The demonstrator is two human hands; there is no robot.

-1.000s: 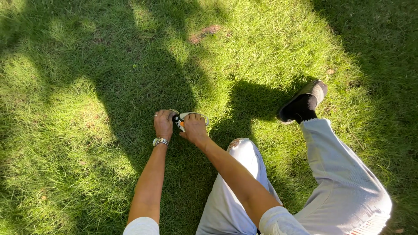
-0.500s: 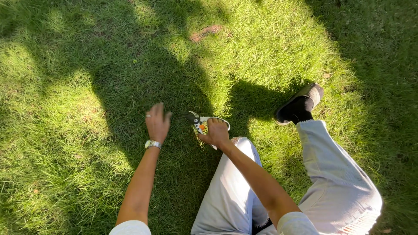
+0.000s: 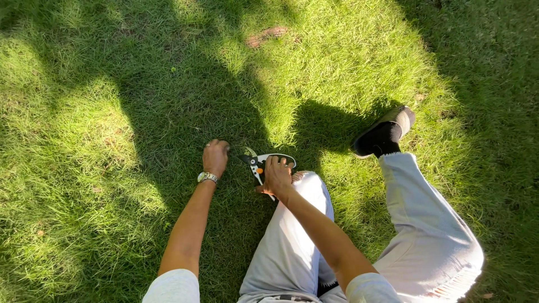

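Two hands low over grass (image 3: 112,140). Right hand (image 3: 277,175) closed on pruning shears (image 3: 259,163), by the handles; rigid, light-looking, blades sharp. Left hand (image 3: 215,157) curled, pinching grass.

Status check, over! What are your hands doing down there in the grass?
Right hand gripping garden shears. Left hand closed on the grass at the blades. Nothing blocking, over.

Centre of frame: right hand (image 3: 277,175) grips pruning shears (image 3: 259,163), blades pointing left. Left hand (image 3: 215,157) pressed on shaded grass (image 3: 101,112) just beside blades. Black shoe (image 3: 383,132) at right.
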